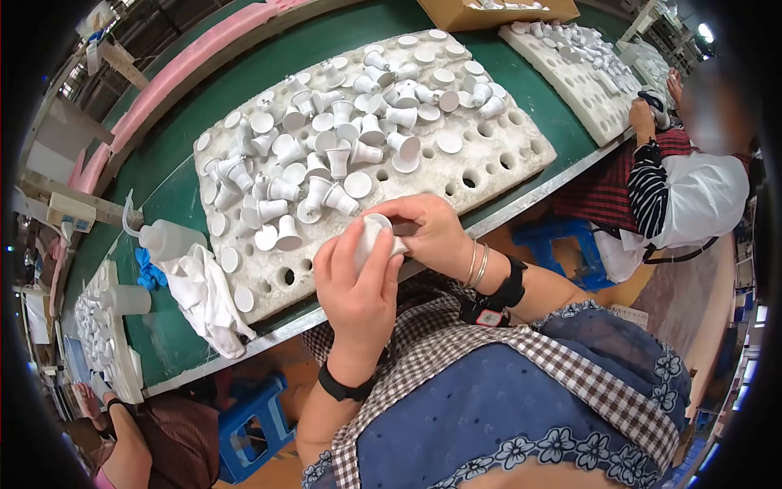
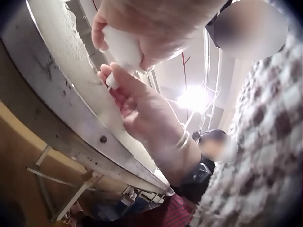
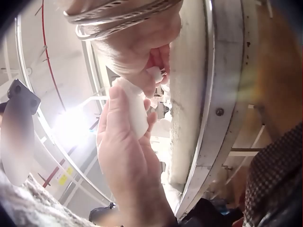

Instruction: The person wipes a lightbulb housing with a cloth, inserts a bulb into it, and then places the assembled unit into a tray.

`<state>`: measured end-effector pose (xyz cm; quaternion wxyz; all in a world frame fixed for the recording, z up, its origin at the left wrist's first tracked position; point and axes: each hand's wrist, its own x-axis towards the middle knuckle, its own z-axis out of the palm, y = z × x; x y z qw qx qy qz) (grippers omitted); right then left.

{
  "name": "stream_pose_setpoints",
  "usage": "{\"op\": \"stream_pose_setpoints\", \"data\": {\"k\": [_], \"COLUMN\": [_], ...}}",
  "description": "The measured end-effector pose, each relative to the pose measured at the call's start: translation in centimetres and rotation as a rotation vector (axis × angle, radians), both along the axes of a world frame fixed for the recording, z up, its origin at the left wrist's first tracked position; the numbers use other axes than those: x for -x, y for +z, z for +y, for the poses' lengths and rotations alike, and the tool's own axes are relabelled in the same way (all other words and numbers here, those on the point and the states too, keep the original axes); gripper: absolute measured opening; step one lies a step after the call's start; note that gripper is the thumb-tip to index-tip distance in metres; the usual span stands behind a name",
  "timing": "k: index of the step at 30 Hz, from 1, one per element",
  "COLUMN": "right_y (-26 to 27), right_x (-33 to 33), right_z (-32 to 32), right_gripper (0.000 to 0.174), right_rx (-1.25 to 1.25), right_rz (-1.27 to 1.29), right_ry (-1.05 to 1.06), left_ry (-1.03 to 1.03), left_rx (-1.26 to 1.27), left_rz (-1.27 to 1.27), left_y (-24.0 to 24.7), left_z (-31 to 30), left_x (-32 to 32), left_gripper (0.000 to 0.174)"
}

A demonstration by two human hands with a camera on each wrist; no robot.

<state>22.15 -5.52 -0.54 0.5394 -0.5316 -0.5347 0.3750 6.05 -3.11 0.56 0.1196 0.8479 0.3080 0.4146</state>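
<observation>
My left hand [image 1: 355, 285] grips a white cup-shaped bulb housing [image 2: 124, 48], fingers along its side. In the right wrist view the left hand [image 3: 125, 142] wraps the wide smooth body of this housing [image 3: 138, 113]. My right hand [image 1: 436, 232] meets it at its other end, thumb and fingers bent. Between the right fingers shows a small white piece with a metal tip [image 3: 155, 74]; I cannot tell whether it belongs to the same housing. Both hands are over the near edge of a pitted white foam board [image 1: 521, 151], where many similar white housings [image 1: 338, 159] lie heaped.
Left of the board are a white cloth [image 1: 199, 297], a squeeze bottle [image 1: 167, 239] and a blue crumpled thing [image 1: 150, 269]. A second foam board [image 1: 562, 77] with white parts is at the right, by another person. A cardboard box [image 1: 464, 15] stands behind.
</observation>
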Motion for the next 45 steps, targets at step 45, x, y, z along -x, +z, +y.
{"op": "stream_pose_setpoints", "data": {"k": [45], "right_y": [3.0], "right_x": [-2.1], "right_z": [-1.1], "right_gripper": [0.04], "right_rx": [0.053], "right_rz": [-0.45], "right_ry": [0.092], "left_ry": [-0.075], "left_rx": [-0.062], "left_rz": [-0.1], "left_y": [0.4], "left_z": [1.3], "left_x": [1.0], "left_gripper": [0.027]}}
